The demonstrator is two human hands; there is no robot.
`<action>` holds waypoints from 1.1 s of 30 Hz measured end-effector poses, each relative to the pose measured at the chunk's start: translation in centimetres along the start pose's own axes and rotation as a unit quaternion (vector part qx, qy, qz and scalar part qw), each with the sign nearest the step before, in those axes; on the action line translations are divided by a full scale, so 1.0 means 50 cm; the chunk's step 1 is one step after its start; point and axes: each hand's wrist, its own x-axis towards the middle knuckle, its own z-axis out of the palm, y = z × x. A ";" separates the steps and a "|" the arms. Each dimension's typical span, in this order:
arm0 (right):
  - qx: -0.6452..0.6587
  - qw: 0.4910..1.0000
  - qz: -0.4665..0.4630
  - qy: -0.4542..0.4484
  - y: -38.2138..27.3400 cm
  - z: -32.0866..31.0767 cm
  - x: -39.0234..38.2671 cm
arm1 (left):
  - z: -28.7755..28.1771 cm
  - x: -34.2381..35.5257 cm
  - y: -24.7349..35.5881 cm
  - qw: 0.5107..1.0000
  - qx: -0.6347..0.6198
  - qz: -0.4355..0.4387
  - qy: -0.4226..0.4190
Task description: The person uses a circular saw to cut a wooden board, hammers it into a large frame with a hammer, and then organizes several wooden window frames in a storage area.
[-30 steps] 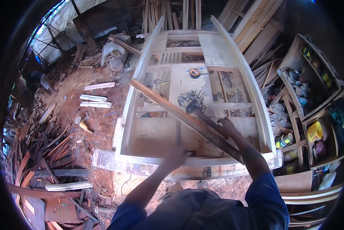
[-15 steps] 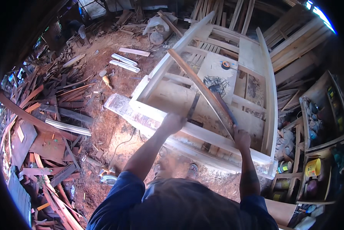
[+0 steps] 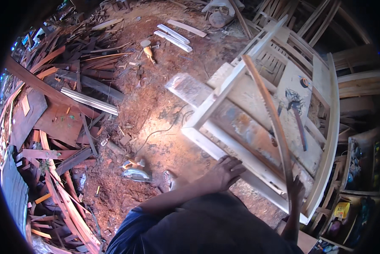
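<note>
A large pale wooden frame (image 3: 207, 144) with slats and panels lies before me. My left hand (image 3: 226, 171) is at its near rail, back of the hand up, fingers apart and slightly bent, holding nothing. A long brown wooden strip (image 3: 268, 103) slants across the frame from the left rail to the near right corner. At the strip's near end is my right hand (image 3: 297, 189), its fingers closed against the wood; its thumb is hard to make out. Inside the frame lie a hammer (image 3: 299, 127), a heap of dark nails (image 3: 292, 97) and a tape roll (image 3: 303, 81).
On the dirt floor left of the frame stands a circular saw (image 3: 135, 174) with its cord. Farther off lie a yellow tool (image 3: 148, 53) and white strips (image 3: 173, 40). Scrap wood (image 3: 58, 114) is heaped at the left. Boxes holding a yellow container (image 3: 341, 210) stand at the right.
My view has swung left, so the frame sits farther right. My left hand has loosened from a fist to spread fingers at the near rail. The right hand stays by the strip's end.
</note>
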 end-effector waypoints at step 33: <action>0.436 0.865 -0.205 -0.138 -1.433 -0.135 0.531 | -0.685 -0.533 -1.328 0.729 -0.130 -0.664 -0.107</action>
